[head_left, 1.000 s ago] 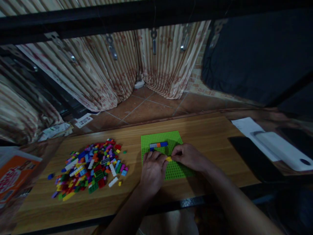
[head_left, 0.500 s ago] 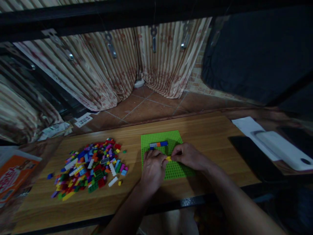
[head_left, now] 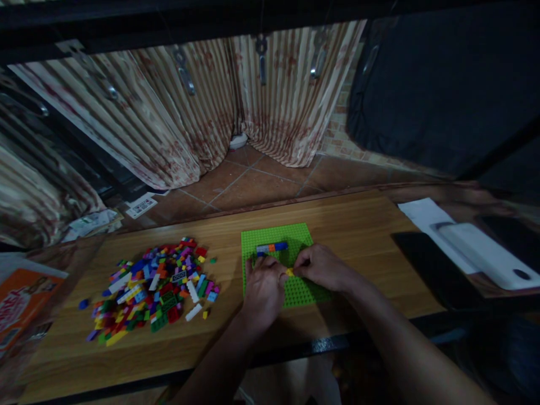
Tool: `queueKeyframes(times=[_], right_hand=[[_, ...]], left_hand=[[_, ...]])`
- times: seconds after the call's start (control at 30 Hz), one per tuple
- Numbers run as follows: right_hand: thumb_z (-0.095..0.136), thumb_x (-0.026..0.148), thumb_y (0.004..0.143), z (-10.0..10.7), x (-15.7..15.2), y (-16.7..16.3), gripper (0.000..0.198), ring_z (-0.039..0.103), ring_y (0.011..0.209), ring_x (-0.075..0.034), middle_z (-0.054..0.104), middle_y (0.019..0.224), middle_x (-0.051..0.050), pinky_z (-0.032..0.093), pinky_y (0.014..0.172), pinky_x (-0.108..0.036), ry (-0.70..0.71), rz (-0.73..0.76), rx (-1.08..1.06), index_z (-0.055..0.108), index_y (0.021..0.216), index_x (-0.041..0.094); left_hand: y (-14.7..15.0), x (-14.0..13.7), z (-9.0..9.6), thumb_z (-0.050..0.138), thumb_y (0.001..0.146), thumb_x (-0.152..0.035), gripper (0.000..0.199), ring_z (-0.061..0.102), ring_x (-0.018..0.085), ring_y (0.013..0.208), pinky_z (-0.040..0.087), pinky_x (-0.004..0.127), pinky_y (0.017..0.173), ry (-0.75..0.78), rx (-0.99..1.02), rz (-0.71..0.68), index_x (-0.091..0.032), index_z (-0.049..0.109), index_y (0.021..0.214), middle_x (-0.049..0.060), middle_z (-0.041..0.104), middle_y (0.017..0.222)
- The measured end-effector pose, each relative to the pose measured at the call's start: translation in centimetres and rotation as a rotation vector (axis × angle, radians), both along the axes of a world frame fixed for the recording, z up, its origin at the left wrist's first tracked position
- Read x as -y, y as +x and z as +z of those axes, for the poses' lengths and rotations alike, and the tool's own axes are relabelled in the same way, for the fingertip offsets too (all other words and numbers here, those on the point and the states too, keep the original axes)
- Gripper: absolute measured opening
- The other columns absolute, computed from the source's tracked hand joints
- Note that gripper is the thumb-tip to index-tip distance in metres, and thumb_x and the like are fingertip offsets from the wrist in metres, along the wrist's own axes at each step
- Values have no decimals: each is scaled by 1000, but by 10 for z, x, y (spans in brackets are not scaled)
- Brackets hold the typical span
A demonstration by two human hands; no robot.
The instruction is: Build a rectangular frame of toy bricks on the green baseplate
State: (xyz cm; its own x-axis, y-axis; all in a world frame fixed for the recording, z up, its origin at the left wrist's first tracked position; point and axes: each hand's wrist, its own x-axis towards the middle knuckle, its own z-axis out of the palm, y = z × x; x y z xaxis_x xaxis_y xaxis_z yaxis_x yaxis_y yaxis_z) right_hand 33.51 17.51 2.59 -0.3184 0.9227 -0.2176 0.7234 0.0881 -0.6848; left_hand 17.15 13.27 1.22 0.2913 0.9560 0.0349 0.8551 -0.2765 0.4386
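A green studded baseplate [head_left: 276,233] lies on the wooden table, under both hands. Between my fingertips is a small yellow brick [head_left: 289,272], low over the plate; whether it touches the studs I cannot tell. My left hand [head_left: 265,287] pinches it from the left, its fingers curled and partly hiding the plate. From the right, my right hand [head_left: 318,265] grips the same brick with thumb and forefinger. Just beyond the hands, a row of grey, orange and blue bricks [head_left: 272,247] sits on the plate.
A large heap of mixed toy bricks [head_left: 160,287] spreads over the table's left part. On the right lie a black flat object [head_left: 422,267], white paper [head_left: 426,214] and a white device [head_left: 493,256]. An orange and white package [head_left: 27,301] stands at the far left. Striped curtains [head_left: 169,112] hang beyond.
The view has shifted slightly, so everything sits a little higher and further left. Both hands keep their hold on the yellow brick, almost unmoved over the plate.
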Motion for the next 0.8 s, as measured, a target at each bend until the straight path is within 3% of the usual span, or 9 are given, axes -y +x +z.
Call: queueKeyframes(times=[0.3,0.57,0.8], right_hand=[[66,23,66,-7,-5,4,10,61,60,-14,70,63,-1,42,57,-25,-65,2,-54,74,66,18],[71,34,64,-11,-11,21,19,51,54,-10,62,59,1,39,53,-24,-298,-27,-356,70,69,15],[74,41,66,-10,-9,26,27,47,52,-8,57,55,3,38,52,-23,-316,-33,-466,67,68,15]], left_hand=[[-1,2,-3,55,89,-20,14,55,23,99,28,51,100,-3,25,26,-23,68,87,2,67,95],[0,6,1,52,91,-22,16,55,22,101,28,50,102,1,28,44,-24,68,91,2,66,98],[-1,7,-2,49,92,-23,19,55,23,100,30,50,100,11,81,51,-24,68,93,4,65,98]])
